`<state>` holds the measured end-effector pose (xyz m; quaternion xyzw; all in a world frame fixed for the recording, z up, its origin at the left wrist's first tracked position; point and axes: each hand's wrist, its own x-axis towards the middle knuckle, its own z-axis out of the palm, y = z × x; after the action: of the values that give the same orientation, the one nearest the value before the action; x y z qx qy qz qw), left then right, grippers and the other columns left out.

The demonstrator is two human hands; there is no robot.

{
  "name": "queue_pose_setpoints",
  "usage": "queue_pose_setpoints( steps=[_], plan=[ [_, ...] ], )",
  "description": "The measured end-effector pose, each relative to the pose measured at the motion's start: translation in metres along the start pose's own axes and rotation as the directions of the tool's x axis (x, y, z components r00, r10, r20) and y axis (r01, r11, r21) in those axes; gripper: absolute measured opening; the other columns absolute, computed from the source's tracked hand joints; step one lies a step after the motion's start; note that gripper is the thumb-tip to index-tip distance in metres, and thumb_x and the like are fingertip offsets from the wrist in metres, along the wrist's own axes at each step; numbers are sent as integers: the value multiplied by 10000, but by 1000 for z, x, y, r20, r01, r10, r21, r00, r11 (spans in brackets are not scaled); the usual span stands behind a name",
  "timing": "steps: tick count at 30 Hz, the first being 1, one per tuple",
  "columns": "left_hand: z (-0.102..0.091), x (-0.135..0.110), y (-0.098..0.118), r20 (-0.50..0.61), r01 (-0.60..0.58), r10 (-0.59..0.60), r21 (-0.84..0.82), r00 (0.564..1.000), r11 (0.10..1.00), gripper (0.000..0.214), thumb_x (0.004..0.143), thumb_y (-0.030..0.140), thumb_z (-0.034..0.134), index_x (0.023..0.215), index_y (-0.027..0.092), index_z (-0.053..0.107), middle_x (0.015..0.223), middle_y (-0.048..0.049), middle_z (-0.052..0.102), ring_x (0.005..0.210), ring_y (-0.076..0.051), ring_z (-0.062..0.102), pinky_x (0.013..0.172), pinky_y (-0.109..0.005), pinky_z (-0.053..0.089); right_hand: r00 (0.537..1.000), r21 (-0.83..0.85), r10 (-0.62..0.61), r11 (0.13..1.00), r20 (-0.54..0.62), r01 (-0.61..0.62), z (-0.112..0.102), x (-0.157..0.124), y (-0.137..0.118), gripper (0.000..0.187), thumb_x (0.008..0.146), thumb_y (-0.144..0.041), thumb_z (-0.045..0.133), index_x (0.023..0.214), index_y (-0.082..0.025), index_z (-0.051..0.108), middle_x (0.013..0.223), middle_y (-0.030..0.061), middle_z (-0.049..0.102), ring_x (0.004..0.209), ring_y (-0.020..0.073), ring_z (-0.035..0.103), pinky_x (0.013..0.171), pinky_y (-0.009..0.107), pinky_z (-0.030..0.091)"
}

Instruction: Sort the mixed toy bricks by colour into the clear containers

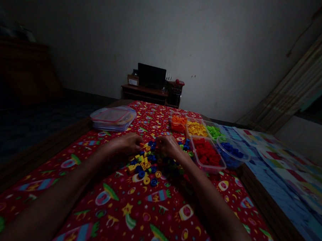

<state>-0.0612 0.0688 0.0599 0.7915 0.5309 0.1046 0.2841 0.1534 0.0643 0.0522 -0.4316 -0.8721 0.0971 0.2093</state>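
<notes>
Hands: both rest on the table at the far edge of a heap of small plastic pieces, palms down, close together.
Left hand [128, 143]: fingers curled over the heap's far left edge, touching yellow and orange pieces; in the dim light I cannot tell whether its grip is clenched on a piece or loose.
Right hand [170, 145]: fingers bent down among blue pieces at the heap's far right; its grip is likewise too dark to tell.
Loose pieces [147, 166]: a mixed pile of yellow, blue, green and orange bits lying on the cloth between and just in front of the two hands.
Cloth [135, 211]: red, printed with rockets, stars and planets, covering the table.
Red tub [207, 153]: clear tub of red pieces, just right of the right hand.
Blue tub [232, 152]: next to the red one, on its right.
Orange tub [178, 123]: farther back, in a row with the yellow tub [196, 129] and green tub [214, 131].
Lids [113, 118]: a stack of clear lids at the far left of the table, well apart from the hands.
Background: a low dark cabinet [148, 93] against the wall.
</notes>
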Motion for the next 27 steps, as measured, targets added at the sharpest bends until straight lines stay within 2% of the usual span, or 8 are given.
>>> queue_pose_setpoints(
  steps=[2,6,10,15,17,19,24,27],
  plan=[
    [1,1,0,5,2,0,-321,1000,947,184,612,336,700,682,175,646,609,17,634,603,-158,594,569,-238,448,997,94,26,995,-69,-20,-3,3,-1,231,767,-93,564,919,-144,730,797,49,711,723,141,615,647,199,398],
    [15,1,8,24,38,-32,-789,999,613,386,578,318,786,917,186,655,837,-22,699,823,-191,678,780,-283,525,973,253,95,967,-210,-40,-7,6,-5,220,784,-143,599,956,-171,734,903,41,739,812,149,666,703,196,452],
    [30,4,20,49,66,-59,-941,997,333,267,571,157,749,821,172,655,898,-34,707,971,-185,656,916,-258,501,975,268,61,963,-213,-2,-7,6,-8,231,785,-159,608,975,-171,739,902,37,744,822,153,676,711,193,460],
    [35,6,33,27,28,-7,-981,1000,193,72,712,222,663,778,197,651,865,-51,713,1070,-217,619,942,-302,508,997,227,-15,973,-74,31,-9,3,-10,289,814,-159,576,1064,-166,719,934,39,743,796,151,666,682,186,438],
    [35,6,37,1,2,-3,-982,1000,189,116,751,294,649,826,206,649,894,-58,712,1097,-226,607,934,-311,516,999,240,-37,970,-31,43,-12,2,-10,311,837,-160,550,1110,-168,698,948,34,741,802,151,665,697,193,442],
    [36,7,39,-33,-25,-29,-968,999,251,164,772,352,644,863,216,640,930,-61,711,1115,-231,598,921,-315,525,999,265,-40,963,-34,48,-15,2,-10,314,841,-150,545,1117,-171,693,978,39,737,862,163,670,733,205,457],
    [38,7,35,-123,0,-178,-821,976,571,153,850,360,568,889,221,621,1025,-69,697,1111,-219,594,868,-314,560,992,278,39,961,-121,-4,-21,3,-8,274,832,-142,567,1062,-180,713,1025,63,727,962,173,671,812,235,488],
    [36,10,28,-173,2,-167,-690,971,723,203,888,360,500,881,206,631,981,-100,699,1072,-241,613,824,-345,577,976,287,94,957,-195,-35,-30,4,-5,262,840,-142,565,1055,-176,712,1043,70,721,962,161,674,840,242,494]
  ],
)
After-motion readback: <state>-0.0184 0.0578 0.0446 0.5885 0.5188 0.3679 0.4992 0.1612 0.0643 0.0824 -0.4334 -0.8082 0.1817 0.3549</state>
